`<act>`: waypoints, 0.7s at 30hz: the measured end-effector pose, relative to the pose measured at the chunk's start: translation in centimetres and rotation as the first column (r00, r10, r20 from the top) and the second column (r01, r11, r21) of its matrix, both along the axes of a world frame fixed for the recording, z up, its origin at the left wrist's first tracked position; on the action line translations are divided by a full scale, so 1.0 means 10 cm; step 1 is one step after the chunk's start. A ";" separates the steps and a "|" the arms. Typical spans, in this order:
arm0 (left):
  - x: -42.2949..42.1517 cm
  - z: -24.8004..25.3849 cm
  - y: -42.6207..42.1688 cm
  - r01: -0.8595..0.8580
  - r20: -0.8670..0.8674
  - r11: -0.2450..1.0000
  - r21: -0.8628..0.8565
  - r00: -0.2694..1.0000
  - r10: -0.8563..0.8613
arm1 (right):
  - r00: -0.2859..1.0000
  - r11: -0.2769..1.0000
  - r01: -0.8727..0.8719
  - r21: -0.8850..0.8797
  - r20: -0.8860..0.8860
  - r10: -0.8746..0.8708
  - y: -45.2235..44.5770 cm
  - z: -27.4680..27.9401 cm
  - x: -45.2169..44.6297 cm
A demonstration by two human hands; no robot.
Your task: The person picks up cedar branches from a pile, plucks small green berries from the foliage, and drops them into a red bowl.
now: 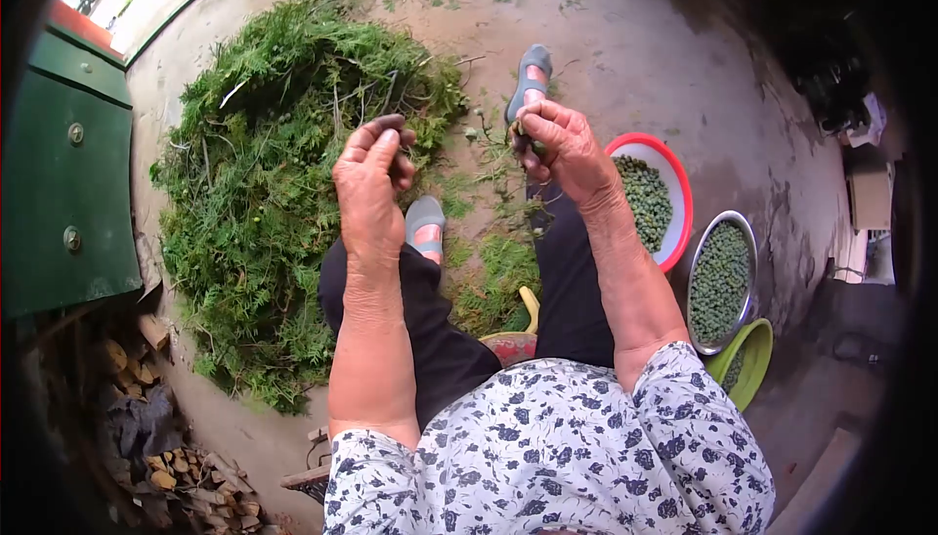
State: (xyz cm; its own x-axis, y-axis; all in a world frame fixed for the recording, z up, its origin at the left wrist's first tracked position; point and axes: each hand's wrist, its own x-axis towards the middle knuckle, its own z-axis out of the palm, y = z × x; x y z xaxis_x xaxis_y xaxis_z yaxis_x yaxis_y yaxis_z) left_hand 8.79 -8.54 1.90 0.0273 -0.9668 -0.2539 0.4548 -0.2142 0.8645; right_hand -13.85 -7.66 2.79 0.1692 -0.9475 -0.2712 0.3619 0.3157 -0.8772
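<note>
My left hand (371,178) is raised above the right edge of a large heap of green conifer branches (264,173). Its thumb and dark-stained fingertips are pinched together, and whatever lies between them is too small to make out. Level with it, my right hand (569,149) has curled fingers, with what look like small green cones (536,147) partly hidden in them. Beside the right forearm stands a red-rimmed white basin (681,183) of small green cones. A metal bowl (752,261) next to it holds more of them.
A yellow-green basin (757,369) sits tilted below the metal bowl. Loose sprigs (498,281) litter the floor between my feet. A dark green cabinet (73,173) stands at the left, with chopped firewood (210,491) below it. Boxes and clutter line the right wall.
</note>
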 end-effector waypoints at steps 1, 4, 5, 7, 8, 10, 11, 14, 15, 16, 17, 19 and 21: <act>-0.09 0.02 0.09 0.067 0.058 0.997 -0.037 0.996 -0.064 | 1.000 0.999 -0.018 -0.031 0.007 0.018 0.07 0.05 -0.04; -0.38 0.06 0.35 0.208 0.173 0.976 -0.064 0.965 -0.195 | 0.999 0.997 -0.031 -0.067 0.032 0.034 0.28 0.15 -0.09; -0.45 0.11 0.44 0.272 0.189 0.961 -0.049 0.947 -0.259 | 0.998 0.995 -0.064 -0.072 0.013 0.065 0.34 0.17 -0.10; -0.56 0.21 0.59 0.376 0.215 0.923 -0.083 0.911 -0.351 | 0.993 0.991 -0.116 -0.061 -0.013 0.115 0.48 0.26 -0.08; -0.59 0.22 0.65 0.405 0.278 0.906 -0.121 0.890 -0.361 | 0.994 0.992 -0.111 -0.067 -0.008 0.111 0.54 0.29 -0.08; -0.68 0.20 0.74 0.365 0.281 0.911 -0.192 0.910 -0.306 | 0.972 0.986 -0.154 -0.067 -0.188 0.139 0.67 0.36 -0.06; -0.69 0.19 0.78 0.369 0.285 0.909 -0.192 0.907 -0.308 | 0.966 0.983 -0.147 -0.107 -0.229 0.119 0.74 0.42 -0.03; -0.69 0.13 0.91 0.404 0.333 0.901 -0.158 0.881 -0.336 | 0.922 0.962 -0.135 -0.236 -0.384 0.035 0.88 0.41 -0.04; -0.70 0.10 0.95 0.394 0.328 0.902 -0.175 0.887 -0.324 | 0.904 0.950 -0.150 -0.274 -0.428 0.020 0.91 0.36 -0.07; -0.72 0.08 0.99 0.386 0.320 0.902 -0.191 0.894 -0.315 | 0.905 0.951 -0.142 -0.274 -0.425 0.013 0.95 0.32 -0.09; -0.73 0.07 1.04 0.362 0.326 0.914 -0.185 0.900 -0.290 | 0.914 0.952 -0.130 -0.279 -0.406 0.006 0.98 0.29 -0.10; -0.77 0.05 1.09 0.365 0.345 0.909 -0.200 0.895 -0.283 | 0.911 0.945 -0.111 -0.307 -0.412 -0.027 1.07 0.25 -0.10; -0.77 0.10 1.15 0.365 0.362 0.923 -0.120 0.882 -0.302 | 0.924 0.964 -0.039 -0.263 -0.378 -0.065 1.19 0.22 -0.06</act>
State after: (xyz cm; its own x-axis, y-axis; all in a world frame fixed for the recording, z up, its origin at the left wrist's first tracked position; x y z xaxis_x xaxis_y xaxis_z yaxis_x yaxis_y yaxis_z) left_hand 1.13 2.98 2.95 -0.2530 -0.9613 -0.1091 0.0653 -0.1295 0.9894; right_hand -14.49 4.22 4.96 0.0901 -0.9944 -0.0553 -0.0127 0.0543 -0.9984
